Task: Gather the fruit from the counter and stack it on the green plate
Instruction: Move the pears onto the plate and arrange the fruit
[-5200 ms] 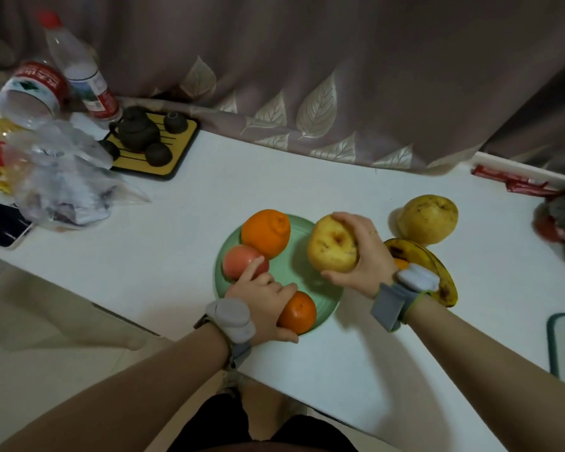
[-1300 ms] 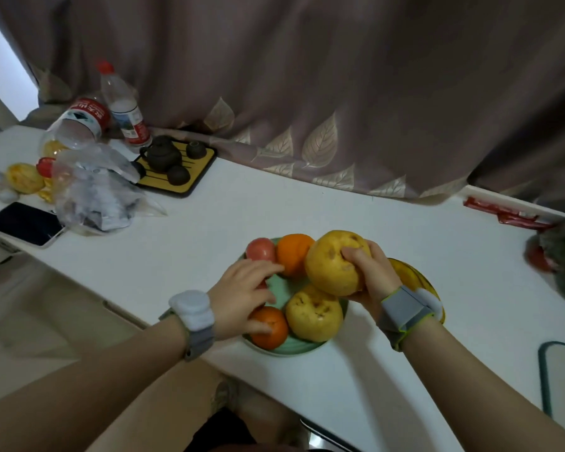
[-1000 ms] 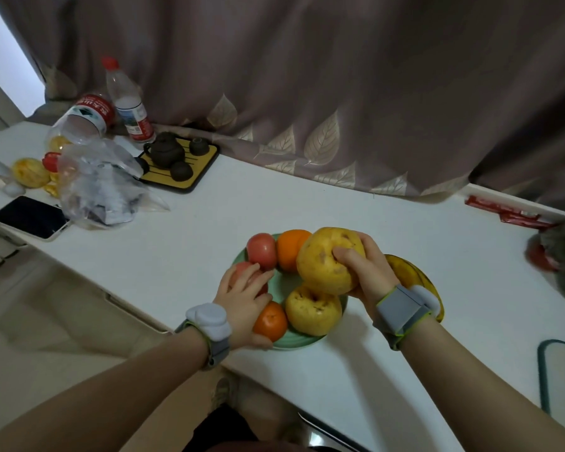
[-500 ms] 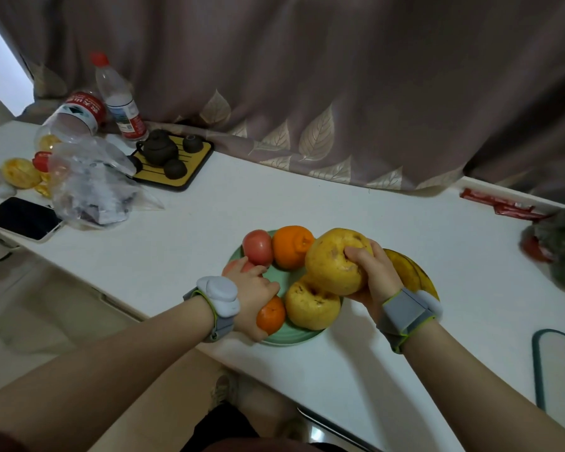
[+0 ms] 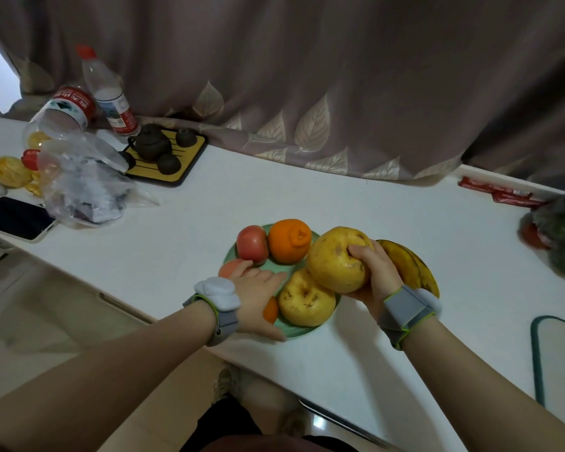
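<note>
The green plate sits near the counter's front edge. On it are a red apple, a big orange, a yellow pear, a pinkish fruit and a small orange. My left hand lies over the small orange, thumb at the plate's near rim and fingers reaching toward the pear. My right hand grips a large yellow pear, which it holds against the top of the pear on the plate. Bananas lie just right of the plate, partly hidden by my right hand.
At the back left stand a yellow tea tray with a dark teapot, two bottles, a plastic bag and a phone. Red packets and bagged greens lie far right. A teal-rimmed board is near right.
My right hand has kept the large pear over the plate, settling it slightly lower onto the other pear. My left hand's fingers have stretched out flatter across the small orange toward the plate's middle.
</note>
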{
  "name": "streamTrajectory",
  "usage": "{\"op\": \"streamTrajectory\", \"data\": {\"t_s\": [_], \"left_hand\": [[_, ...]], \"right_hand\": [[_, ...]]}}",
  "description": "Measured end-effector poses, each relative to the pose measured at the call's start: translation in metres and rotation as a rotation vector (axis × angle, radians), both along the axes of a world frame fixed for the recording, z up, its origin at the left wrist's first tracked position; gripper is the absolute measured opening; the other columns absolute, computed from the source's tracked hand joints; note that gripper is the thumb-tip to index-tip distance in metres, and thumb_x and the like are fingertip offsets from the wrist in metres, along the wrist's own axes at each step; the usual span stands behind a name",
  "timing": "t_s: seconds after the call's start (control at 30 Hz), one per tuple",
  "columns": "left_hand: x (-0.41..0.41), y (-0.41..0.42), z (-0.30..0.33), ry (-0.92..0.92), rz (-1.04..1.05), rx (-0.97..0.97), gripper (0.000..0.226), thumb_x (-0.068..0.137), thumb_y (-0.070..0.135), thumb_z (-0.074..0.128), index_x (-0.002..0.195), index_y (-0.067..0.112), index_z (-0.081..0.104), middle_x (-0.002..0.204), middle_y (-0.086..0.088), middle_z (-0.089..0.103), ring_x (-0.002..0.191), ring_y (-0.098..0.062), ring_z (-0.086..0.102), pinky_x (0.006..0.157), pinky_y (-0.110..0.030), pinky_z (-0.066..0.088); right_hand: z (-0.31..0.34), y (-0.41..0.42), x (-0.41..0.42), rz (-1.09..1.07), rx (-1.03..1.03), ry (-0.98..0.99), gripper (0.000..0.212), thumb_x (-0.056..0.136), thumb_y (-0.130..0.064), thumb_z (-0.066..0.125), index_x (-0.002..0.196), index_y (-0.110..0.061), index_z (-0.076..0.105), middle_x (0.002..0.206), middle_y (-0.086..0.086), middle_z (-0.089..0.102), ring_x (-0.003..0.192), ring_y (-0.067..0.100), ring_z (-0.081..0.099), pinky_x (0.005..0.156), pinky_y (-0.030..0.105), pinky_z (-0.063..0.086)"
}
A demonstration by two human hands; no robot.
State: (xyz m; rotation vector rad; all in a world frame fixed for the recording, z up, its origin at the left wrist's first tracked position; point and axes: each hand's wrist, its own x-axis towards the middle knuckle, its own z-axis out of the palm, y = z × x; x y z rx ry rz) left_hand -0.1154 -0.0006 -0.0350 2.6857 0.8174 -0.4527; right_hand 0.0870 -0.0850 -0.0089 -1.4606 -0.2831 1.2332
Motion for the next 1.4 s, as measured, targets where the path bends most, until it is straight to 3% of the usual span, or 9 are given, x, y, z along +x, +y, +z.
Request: {"op": "streamTrajectory", "data": {"t_s": [0.13,0.23,0.47,0.63,0.7,0.8,1.0,1.13,1.4], "left_hand": [[0.026,-0.011,0.008,-0.240,0.157,-0.131,0.099,0.054,0.069,0.070,0.132,0.023,0.028,0.133,-0.003,0.048,0.118,-0.027,0.048,0.101,-0.043,0.039],[0.043,-0.021,0.009,-0.235,0.220,-0.137,0.087,0.053,0.063,0.074,0.116,0.015,0.039,0.118,-0.006,0.052,0.104,-0.028,0.054,0.083,-0.042,0.049],[0.040,-0.007,0.002,-0.224,0.114,-0.177,0.077,0.052,0.059,0.076,0.109,0.022,0.040,0.111,-0.001,0.054,0.096,-0.028,0.058,0.080,-0.039,0.050],[0.028,0.008,0.006,-0.134,-0.043,-0.282,0.091,0.060,0.055,0.076,0.132,0.024,0.031,0.133,0.000,0.045,0.117,-0.022,0.046,0.099,-0.037,0.041],[0.025,0.017,0.014,-0.226,-0.034,-0.239,0.073,0.070,0.055,0.068,0.127,0.020,0.042,0.128,-0.003,0.051,0.114,-0.020,0.046,0.099,-0.037,0.040],[0.027,0.036,0.021,-0.486,0.075,-0.076,0.031,0.082,0.033,0.060,0.105,0.012,0.055,0.108,-0.010,0.057,0.100,-0.026,0.051,0.089,-0.044,0.043],[0.059,0.065,0.002,-0.188,-0.030,0.042,0.087,0.070,0.051,0.068,0.138,0.025,0.021,0.146,-0.008,0.028,0.127,-0.032,0.036,0.103,-0.044,0.033],[0.077,0.079,-0.002,-0.158,-0.045,0.024,0.071,0.072,0.048,0.065,0.130,0.028,0.030,0.136,-0.007,0.040,0.107,-0.035,0.053,0.086,-0.044,0.046],[0.074,0.115,0.015,-0.300,0.247,-0.293,0.053,0.081,0.036,0.065,0.123,0.013,0.042,0.122,-0.017,0.055,0.108,-0.034,0.052,0.086,-0.033,0.039]], "right_hand": [[0.000,0.001,0.001,0.018,-0.010,-0.011,0.034,0.081,-0.026,0.058,0.114,-0.027,0.052,0.121,0.010,0.056,0.107,0.033,0.057,0.072,0.046,0.055],[0.001,0.005,0.002,0.058,-0.008,-0.060,0.032,0.081,-0.026,0.058,0.113,-0.027,0.052,0.119,0.010,0.057,0.101,0.030,0.059,0.065,0.041,0.055],[-0.002,0.025,0.005,-0.001,-0.091,-0.058,0.034,0.079,-0.030,0.060,0.111,-0.027,0.050,0.117,0.009,0.054,0.101,0.032,0.058,0.071,0.046,0.055],[-0.014,0.028,0.004,-0.093,-0.130,0.053,0.012,0.079,-0.032,0.060,0.088,-0.031,0.052,0.101,0.004,0.054,0.092,0.031,0.058,0.070,0.047,0.054],[-0.018,0.027,0.003,-0.124,-0.123,0.095,0.010,0.079,-0.032,0.060,0.085,-0.031,0.052,0.098,0.003,0.055,0.088,0.029,0.059,0.070,0.047,0.053],[-0.023,0.022,-0.001,-0.166,-0.115,0.126,0.009,0.079,-0.031,0.059,0.085,-0.033,0.053,0.098,0.002,0.056,0.087,0.028,0.059,0.070,0.046,0.054],[-0.027,0.019,-0.007,-0.253,-0.093,0.187,0.010,0.078,-0.033,0.059,0.087,-0.034,0.055,0.101,0.003,0.056,0.091,0.029,0.058,0.073,0.048,0.054],[-0.025,0.021,-0.009,-0.274,-0.085,0.109,0.010,0.079,-0.030,0.059,0.086,-0.035,0.054,0.099,0.002,0.056,0.091,0.027,0.058,0.063,0.041,0.054],[-0.026,0.026,-0.016,-0.141,-0.154,-0.248,0.026,0.076,-0.026,0.066,0.097,-0.033,0.052,0.103,0.004,0.057,0.096,0.026,0.058,0.086,0.052,0.052]]}}
